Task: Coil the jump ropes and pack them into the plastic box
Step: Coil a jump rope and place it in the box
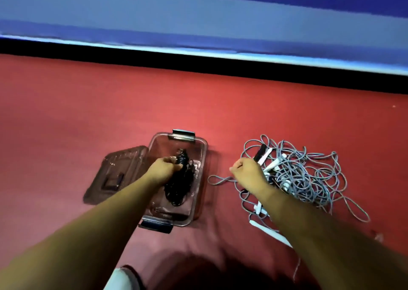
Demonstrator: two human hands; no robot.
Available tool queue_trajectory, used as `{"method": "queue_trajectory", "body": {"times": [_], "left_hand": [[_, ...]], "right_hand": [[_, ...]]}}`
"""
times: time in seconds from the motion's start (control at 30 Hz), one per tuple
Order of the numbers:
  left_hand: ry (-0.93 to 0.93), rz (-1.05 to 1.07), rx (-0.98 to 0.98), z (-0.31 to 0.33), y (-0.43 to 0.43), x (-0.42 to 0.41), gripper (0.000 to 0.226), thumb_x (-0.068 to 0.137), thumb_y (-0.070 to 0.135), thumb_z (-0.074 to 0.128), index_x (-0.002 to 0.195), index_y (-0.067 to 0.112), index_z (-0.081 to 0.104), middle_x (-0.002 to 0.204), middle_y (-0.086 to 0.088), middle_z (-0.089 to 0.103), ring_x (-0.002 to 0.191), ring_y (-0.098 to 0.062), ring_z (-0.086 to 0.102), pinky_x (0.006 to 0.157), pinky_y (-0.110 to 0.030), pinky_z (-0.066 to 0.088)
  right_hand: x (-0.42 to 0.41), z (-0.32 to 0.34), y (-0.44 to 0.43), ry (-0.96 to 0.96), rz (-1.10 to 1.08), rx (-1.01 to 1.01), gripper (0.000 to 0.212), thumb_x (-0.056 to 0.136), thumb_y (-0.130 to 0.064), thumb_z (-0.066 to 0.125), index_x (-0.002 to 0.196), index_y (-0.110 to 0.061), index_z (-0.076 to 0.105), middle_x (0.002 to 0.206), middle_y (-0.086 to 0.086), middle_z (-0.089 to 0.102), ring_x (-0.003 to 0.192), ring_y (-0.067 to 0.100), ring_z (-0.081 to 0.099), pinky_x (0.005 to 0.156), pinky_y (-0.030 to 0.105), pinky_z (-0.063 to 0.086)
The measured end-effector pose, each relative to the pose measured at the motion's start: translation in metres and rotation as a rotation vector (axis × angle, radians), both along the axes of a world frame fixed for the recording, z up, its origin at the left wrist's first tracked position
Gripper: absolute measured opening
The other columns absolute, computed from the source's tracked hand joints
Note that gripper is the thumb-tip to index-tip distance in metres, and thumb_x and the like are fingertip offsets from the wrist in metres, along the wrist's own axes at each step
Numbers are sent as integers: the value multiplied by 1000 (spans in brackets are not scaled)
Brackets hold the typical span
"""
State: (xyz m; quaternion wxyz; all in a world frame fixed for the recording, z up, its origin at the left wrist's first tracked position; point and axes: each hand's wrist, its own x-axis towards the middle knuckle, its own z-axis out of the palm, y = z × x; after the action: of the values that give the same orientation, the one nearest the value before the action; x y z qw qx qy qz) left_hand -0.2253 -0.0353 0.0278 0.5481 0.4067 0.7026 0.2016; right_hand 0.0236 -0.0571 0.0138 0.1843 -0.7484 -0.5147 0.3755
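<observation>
A clear plastic box (199, 148) with dark latches stands open on the red floor. Inside it lies a coiled black jump rope (180, 186). My left hand (164, 169) reaches into the box and grips the top of that black coil. To the right lies a loose tangle of grey jump ropes (309, 174) with white and black handles. My right hand (247, 171) is curled at the left edge of this pile and holds one grey rope, whose loop trails left toward the box.
The box's clear lid (117, 174) lies flat on the floor to the left of the box. A black strip and a blue wall (198, 13) run across the back. A white handle (273, 234) lies near my right forearm.
</observation>
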Motion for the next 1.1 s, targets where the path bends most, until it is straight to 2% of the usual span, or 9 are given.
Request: {"method": "queue_trajectory", "body": {"times": [0.07,0.23,0.43,0.53,0.63,0.8,0.9,1.03,1.1], "left_hand": [[93,13,7,-25,7,-2,6,86,8,70,92,8,69,96,-16,71,86,-26,66,82,-35,53],[282,-73,11,-74,14,-2,28,83,16,75,108,8,65,106,-13,70,103,-30,66,94,-38,50],[339,-135,67,-90,17,-4,34,87,21,72,117,10,62,105,-3,66,102,-22,61,94,-32,47],[458,-116,200,-71,17,-2,16,90,17,63,105,11,63,99,-4,66,96,-24,60,83,-29,43],[491,-62,321,-42,19,6,6,90,11,57,93,11,62,95,-8,65,90,-26,58,79,-29,41],[287,-178,380,24,18,39,11,93,9,56,85,15,62,78,2,63,72,-16,55,69,-26,41],[3,-373,340,80,-1,77,10,92,1,62,89,12,61,81,0,61,86,-16,55,76,-22,45],[-212,-696,349,145,-31,121,55,83,9,76,134,13,53,132,5,57,126,-7,50,105,-16,37],[-323,-802,377,174,-47,143,57,84,9,75,135,18,53,138,7,56,131,-3,48,110,-19,34]], "right_hand": [[2,-26,2,-137,144,-12,13,85,-15,67,91,-4,67,93,15,69,93,32,64,82,33,48],[-7,-82,11,-267,421,-62,55,82,-13,64,135,-9,51,130,12,55,122,31,52,106,34,39],[0,-114,-2,-646,585,-31,31,87,-9,55,117,-16,56,122,4,55,117,28,48,97,37,40],[1,-108,-9,-656,617,-30,25,90,-12,51,109,-18,66,114,4,60,114,27,50,96,37,39],[4,-77,-5,-342,371,46,11,89,-17,57,88,-15,68,92,9,66,93,30,57,83,36,43],[12,30,5,402,16,49,29,98,-2,47,70,-12,47,63,17,59,41,7,57,49,20,45],[21,121,-8,664,-216,106,23,101,-4,39,80,-8,46,59,13,48,39,19,51,44,25,46],[23,224,-28,1090,-398,188,21,102,-4,36,83,-8,44,60,11,39,50,18,38,50,29,37],[20,268,-39,1231,-416,195,24,104,-8,35,82,-8,45,61,9,39,52,18,37,53,31,36]]}}
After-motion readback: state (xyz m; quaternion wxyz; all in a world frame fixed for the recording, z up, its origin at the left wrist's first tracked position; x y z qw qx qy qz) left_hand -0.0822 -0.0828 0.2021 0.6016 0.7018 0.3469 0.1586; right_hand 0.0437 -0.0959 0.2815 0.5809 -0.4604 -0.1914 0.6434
